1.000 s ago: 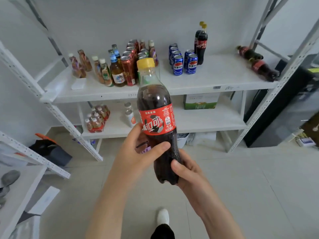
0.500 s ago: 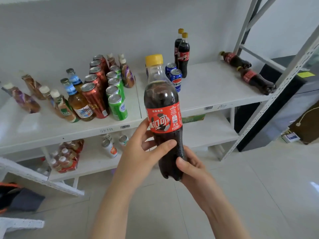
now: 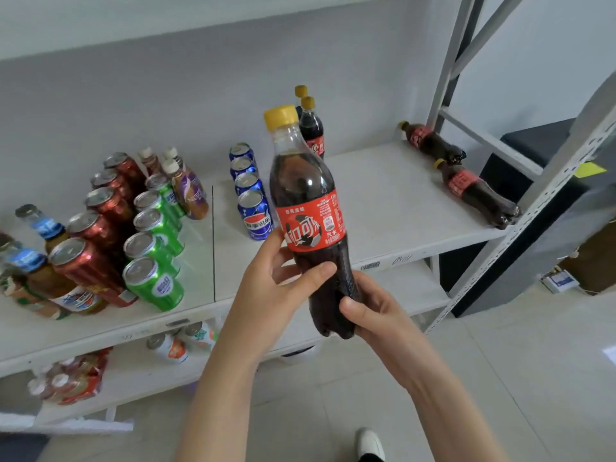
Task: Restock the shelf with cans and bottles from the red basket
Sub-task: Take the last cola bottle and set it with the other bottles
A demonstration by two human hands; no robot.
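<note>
White shelf (image 3: 393, 201) against grey wall (image 3: 166, 95): red cans (image 3: 100, 225) and green cans (image 3: 156, 228) left, blue cans (image 3: 251, 208) middle. Left hand (image 3: 266, 295) and right hand (image 3: 376, 315) both clamp a cola bottle (image 3: 306, 195).

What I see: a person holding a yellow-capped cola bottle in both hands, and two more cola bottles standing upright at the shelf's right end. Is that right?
Not quite. The head view shows the two cola bottles at the right end of the shelf lying on their sides. The rest holds: left hand and right hand grip the yellow-capped cola bottle.
</note>
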